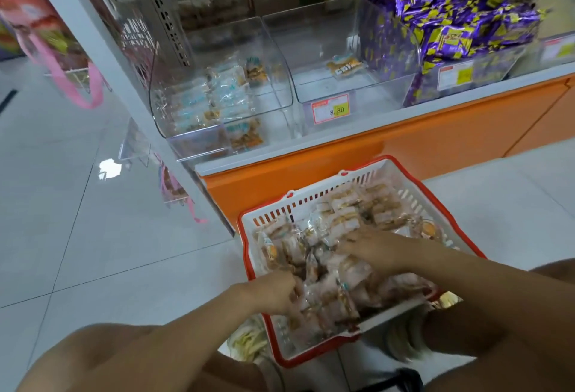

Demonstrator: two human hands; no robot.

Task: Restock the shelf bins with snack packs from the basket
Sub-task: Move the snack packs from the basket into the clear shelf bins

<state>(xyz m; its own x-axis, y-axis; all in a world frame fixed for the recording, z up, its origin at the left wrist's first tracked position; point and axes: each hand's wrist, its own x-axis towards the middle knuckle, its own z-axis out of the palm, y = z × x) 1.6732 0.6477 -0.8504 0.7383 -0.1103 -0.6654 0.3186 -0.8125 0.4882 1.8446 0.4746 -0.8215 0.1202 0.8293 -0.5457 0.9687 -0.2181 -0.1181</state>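
The basket, white with a red rim, is set on the floor just before the shelf and is filled with packs. The left hand is seen at the basket's near left side, its fingers curled round some packs. The right hand is laid on the packs in the middle; whether anything is gripped cannot be told through the blur. On the shelf, the left bin is partly filled, a lone pack lies in the middle bin, and purple packs are heaped in the right bin.
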